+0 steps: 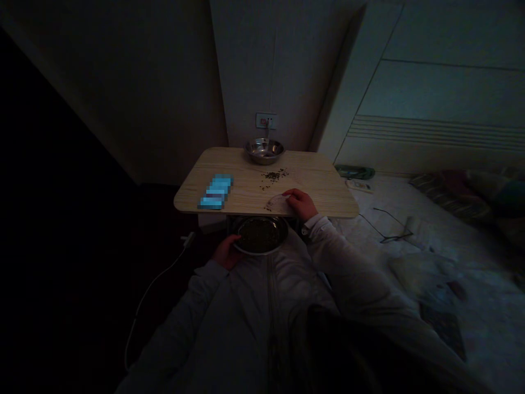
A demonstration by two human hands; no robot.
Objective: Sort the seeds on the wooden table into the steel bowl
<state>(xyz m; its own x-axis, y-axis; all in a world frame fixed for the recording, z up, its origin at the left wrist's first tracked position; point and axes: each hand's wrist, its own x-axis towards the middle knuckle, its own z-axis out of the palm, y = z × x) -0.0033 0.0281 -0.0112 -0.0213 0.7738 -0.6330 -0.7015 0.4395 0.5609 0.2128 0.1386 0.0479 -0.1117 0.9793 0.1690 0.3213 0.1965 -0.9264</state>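
Across the small wooden table [247,189], in the head view: dark grains [273,176] strewn loosely near the middle, thin rather than heaped, probably to show each piece singly. At the near edge, right hand [301,205] with fingertips drawn close together, beside or on a pale patch [279,203]; too dim to tell film from loose bits, or whether pinched or merely touched. Just below that edge, at the lap, left hand [226,251] on the side of a steel bowl [261,253], thumb over the rim, other fingers hidden; gripped so presumably to keep the bowl level and close under the tabletop, with dark contents [258,235] covering the bottom. Toward the far edge, second steel bowl [264,156], upright, set back probably to leave room between. Left of the grains, lit phone [217,191] lying flat, well apart from right hand, perhaps for easy glancing. Behind, on the wall, socket [266,120]
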